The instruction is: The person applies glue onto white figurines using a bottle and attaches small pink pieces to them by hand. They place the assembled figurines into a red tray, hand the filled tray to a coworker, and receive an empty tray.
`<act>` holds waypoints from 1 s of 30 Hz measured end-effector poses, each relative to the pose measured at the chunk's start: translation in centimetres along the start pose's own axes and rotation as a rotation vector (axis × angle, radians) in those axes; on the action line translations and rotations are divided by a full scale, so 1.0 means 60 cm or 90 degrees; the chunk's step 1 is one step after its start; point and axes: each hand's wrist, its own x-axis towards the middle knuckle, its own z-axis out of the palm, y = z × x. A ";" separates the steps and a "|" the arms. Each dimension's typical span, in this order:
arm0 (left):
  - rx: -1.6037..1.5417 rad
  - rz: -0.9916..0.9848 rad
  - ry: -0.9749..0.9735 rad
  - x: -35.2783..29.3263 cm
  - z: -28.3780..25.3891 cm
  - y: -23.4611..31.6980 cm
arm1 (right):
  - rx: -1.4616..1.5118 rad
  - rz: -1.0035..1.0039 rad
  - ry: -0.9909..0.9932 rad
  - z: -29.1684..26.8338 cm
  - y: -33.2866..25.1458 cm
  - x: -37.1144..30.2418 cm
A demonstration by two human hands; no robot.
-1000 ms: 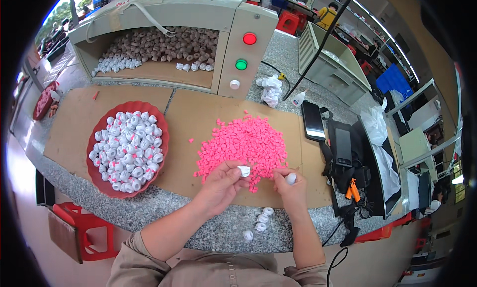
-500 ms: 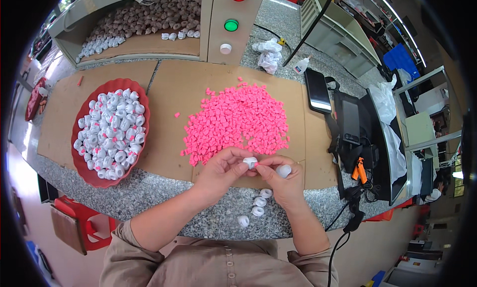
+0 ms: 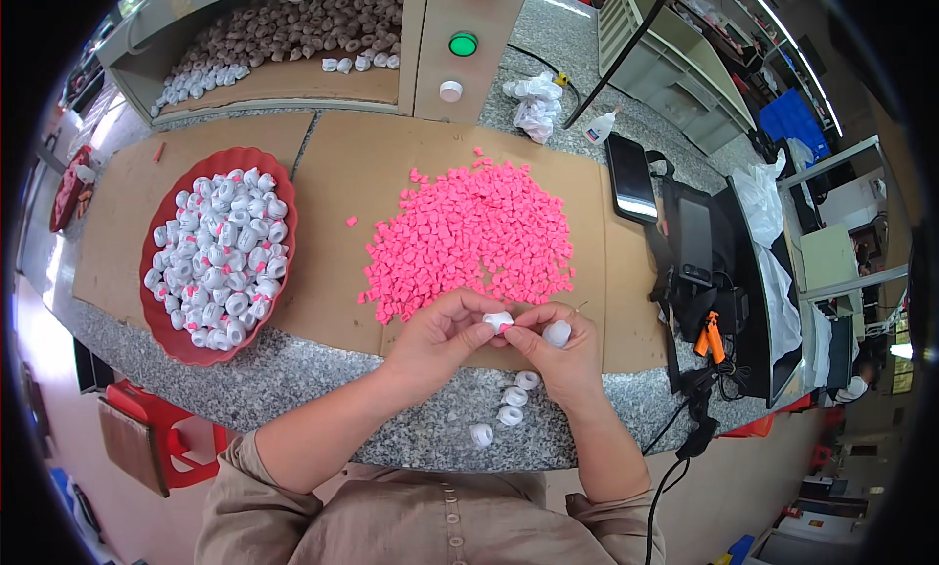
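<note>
Speckled granite bench (image 3: 293, 379) – cardboard sheet (image 3: 333, 164), both hands (image 3: 445, 335) (image 3: 558, 355) pinching white ring (image 3: 497, 320), cluttered workshop

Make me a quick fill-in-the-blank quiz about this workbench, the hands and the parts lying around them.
1. The left hand and right hand meet on a small ____ ring.
2. The heap of small pieces just beyond the hands is ____.
3. The white rings on the person's left lie in a ____ tray.
4. A phone lies to the ____ of the heap.

Missing words: white; pink; red; right
</note>
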 end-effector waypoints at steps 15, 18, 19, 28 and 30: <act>0.071 0.004 0.035 -0.001 0.001 -0.005 | -0.166 -0.061 0.005 0.008 0.005 0.000; 0.052 -0.010 0.047 -0.002 0.005 0.001 | -0.101 -0.046 -0.003 0.010 -0.006 -0.003; 0.053 -0.013 0.046 -0.001 0.004 0.000 | -0.099 -0.045 -0.001 0.010 -0.003 -0.002; 0.005 -0.020 0.054 0.005 -0.004 -0.007 | -0.093 -0.031 -0.027 0.010 0.002 0.002; 0.000 -0.022 0.055 0.009 -0.004 -0.007 | -0.073 -0.025 -0.024 0.009 0.002 0.004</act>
